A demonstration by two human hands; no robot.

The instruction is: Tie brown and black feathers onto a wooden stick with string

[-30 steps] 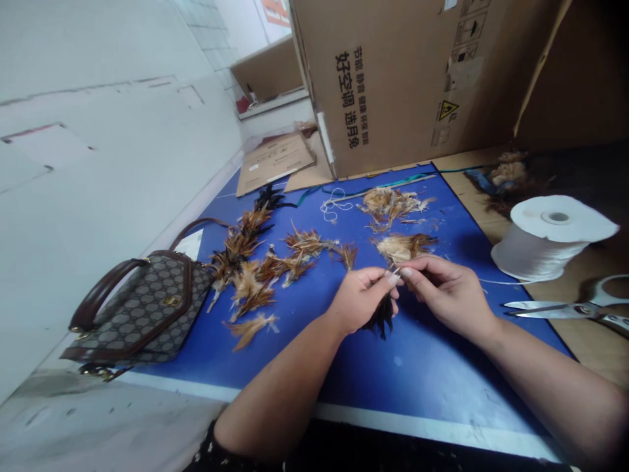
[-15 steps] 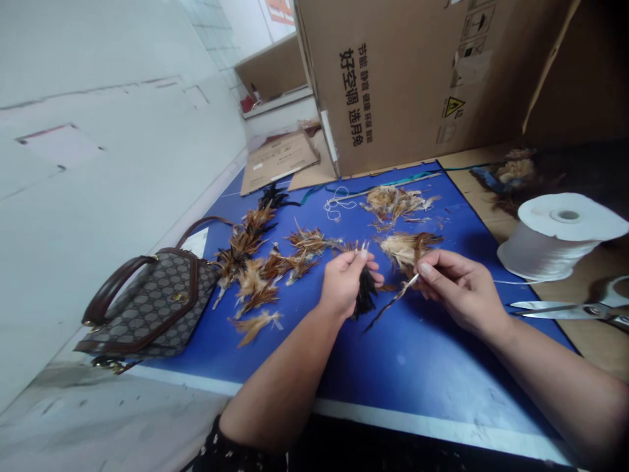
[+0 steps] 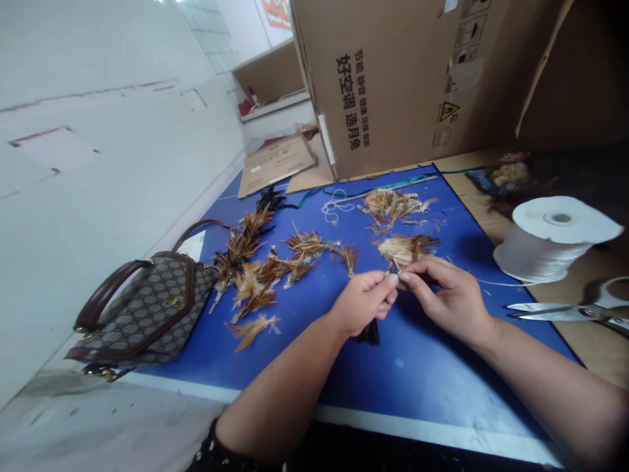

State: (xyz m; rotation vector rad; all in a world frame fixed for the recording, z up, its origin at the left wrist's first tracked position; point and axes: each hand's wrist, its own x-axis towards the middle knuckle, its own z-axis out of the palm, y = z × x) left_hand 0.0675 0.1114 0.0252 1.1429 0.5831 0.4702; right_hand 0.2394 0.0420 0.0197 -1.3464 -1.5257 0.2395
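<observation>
My left hand (image 3: 363,303) is closed around a small bunch of dark feathers (image 3: 369,333), whose black tips hang out below the fist. My right hand (image 3: 442,295) pinches at the quill ends, fingertips meeting the left thumb over the blue mat (image 3: 422,367). A thin white thread (image 3: 496,283) runs from the right hand toward the white spool (image 3: 553,239) on the right. Just beyond the hands lies a loose pile of tan and brown feathers (image 3: 405,248).
Tied brown and black feather bundles (image 3: 255,269) lie in a row left of the hands. A patterned handbag (image 3: 142,308) sits at the mat's left edge. Scissors (image 3: 565,309) lie right, near the spool. A big cardboard box (image 3: 403,78) stands behind, another feather pile (image 3: 390,203) before it.
Half a second ago the hands were apart, the right holding a single feather. Now they have come together and that feather is pressed against the bunch in the left hand.
</observation>
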